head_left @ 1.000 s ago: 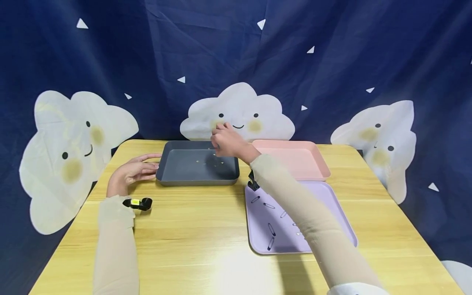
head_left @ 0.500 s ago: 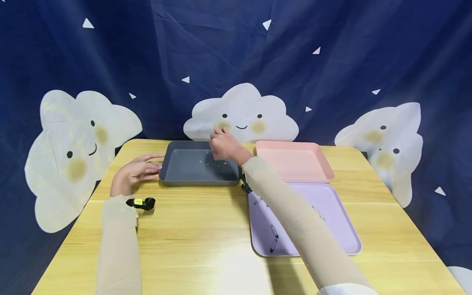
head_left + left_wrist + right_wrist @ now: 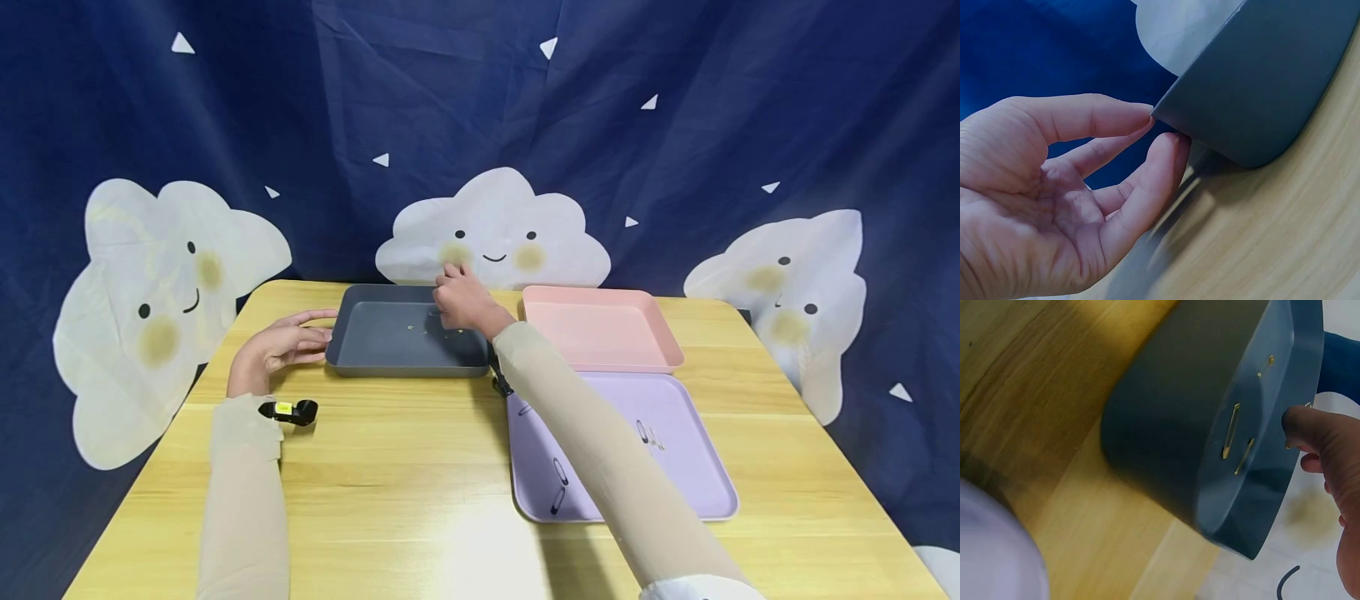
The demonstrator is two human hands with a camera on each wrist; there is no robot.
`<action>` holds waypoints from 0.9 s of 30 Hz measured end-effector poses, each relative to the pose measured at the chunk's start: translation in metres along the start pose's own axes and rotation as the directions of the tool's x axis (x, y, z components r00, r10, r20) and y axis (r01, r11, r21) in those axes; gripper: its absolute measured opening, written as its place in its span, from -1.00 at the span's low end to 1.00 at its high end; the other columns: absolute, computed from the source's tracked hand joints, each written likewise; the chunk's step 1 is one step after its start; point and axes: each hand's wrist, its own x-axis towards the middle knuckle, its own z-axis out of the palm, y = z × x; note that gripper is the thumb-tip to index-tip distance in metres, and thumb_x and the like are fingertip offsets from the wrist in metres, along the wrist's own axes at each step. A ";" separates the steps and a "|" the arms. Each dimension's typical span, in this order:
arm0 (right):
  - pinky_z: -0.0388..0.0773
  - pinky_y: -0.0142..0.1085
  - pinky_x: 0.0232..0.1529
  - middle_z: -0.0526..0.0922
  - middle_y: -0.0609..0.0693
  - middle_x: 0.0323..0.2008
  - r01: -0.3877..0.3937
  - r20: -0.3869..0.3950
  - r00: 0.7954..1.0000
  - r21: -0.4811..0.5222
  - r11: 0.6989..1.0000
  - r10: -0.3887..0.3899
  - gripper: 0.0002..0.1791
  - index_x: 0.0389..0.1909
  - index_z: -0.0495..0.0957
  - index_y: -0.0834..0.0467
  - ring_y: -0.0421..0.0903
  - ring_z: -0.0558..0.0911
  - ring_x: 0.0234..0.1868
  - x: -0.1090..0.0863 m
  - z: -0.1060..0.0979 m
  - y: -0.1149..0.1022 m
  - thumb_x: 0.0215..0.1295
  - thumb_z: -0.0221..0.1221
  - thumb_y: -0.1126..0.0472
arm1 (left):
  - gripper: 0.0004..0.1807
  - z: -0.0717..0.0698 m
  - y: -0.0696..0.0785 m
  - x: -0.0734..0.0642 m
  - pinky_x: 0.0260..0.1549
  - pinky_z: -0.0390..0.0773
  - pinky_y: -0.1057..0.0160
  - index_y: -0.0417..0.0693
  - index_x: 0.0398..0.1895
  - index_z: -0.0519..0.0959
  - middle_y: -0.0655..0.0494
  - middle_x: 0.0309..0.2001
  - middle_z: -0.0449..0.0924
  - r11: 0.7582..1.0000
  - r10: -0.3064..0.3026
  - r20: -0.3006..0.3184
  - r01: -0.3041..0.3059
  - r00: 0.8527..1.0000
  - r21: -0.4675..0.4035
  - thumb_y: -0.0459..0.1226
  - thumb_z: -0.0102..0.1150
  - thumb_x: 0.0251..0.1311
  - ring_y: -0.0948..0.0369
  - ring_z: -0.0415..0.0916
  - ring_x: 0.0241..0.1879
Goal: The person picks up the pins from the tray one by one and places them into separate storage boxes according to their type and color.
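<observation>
A dark grey tray (image 3: 408, 372) stands at the back left of the table. My left hand (image 3: 279, 346) is beside its left end, the relaxed fingertips touching the outer wall and rim corner in the left wrist view. Over the tray's far right part is my right hand (image 3: 461, 300), its thumb and finger pinching a gold safety pin (image 3: 1287, 445) mostly hidden by the fingers. Several gold safety pins (image 3: 1230, 432) lie on the tray floor below. On a lavender tray (image 3: 705, 483), partly covered by the right forearm, lie black safety pins (image 3: 560, 472) and a few pale gold ones (image 3: 656, 438).
A pink tray (image 3: 600, 333) stands right of the grey one, directly behind the lavender tray. All rest on a wooden table (image 3: 390, 483). A blue curtain (image 3: 315, 125) with cloud faces hangs right behind the table's far edge.
My right hand has sunk slightly over the grey tray and its forearm has swung left, uncovering pins on the lavender tray. The head view has shifted a little. My left hand stays put.
</observation>
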 end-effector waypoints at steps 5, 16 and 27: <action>0.22 -0.11 0.04 0.57 -0.06 -0.18 -0.020 -0.003 1.000 0.009 1.000 0.020 -0.92 -0.33 0.69 0.00 0.01 0.34 -0.03 -0.004 0.004 0.004 0.23 0.31 0.09 | -0.24 0.002 0.002 0.001 -0.05 0.68 0.35 0.03 0.63 0.06 0.35 -0.04 0.69 1.000 -0.004 0.000 0.004 1.000 -0.006 -0.35 0.13 0.44 0.33 0.68 -0.04; 0.21 -0.09 0.14 0.50 -0.04 0.01 -0.024 -0.008 1.000 0.084 0.996 0.025 -0.53 0.07 0.57 -0.04 0.02 0.31 0.06 -0.009 0.007 0.010 0.15 0.40 -0.05 | -0.22 0.004 0.003 0.000 -0.04 0.68 0.33 0.03 0.62 0.07 0.34 -0.05 0.69 1.000 0.000 0.002 0.000 1.000 -0.004 -0.33 0.17 0.42 0.33 0.69 -0.04; 0.20 -0.08 0.11 0.51 0.00 0.01 0.008 -0.048 0.999 0.095 0.995 -0.003 -0.56 0.04 0.57 -0.01 0.03 0.31 0.05 -0.017 -0.001 0.014 0.16 0.39 -0.01 | -0.26 0.000 0.001 -0.001 -0.05 0.68 0.34 0.06 0.62 0.08 0.36 -0.07 0.71 1.000 0.004 0.006 -0.004 1.000 0.006 -0.37 0.09 0.45 0.37 0.69 -0.06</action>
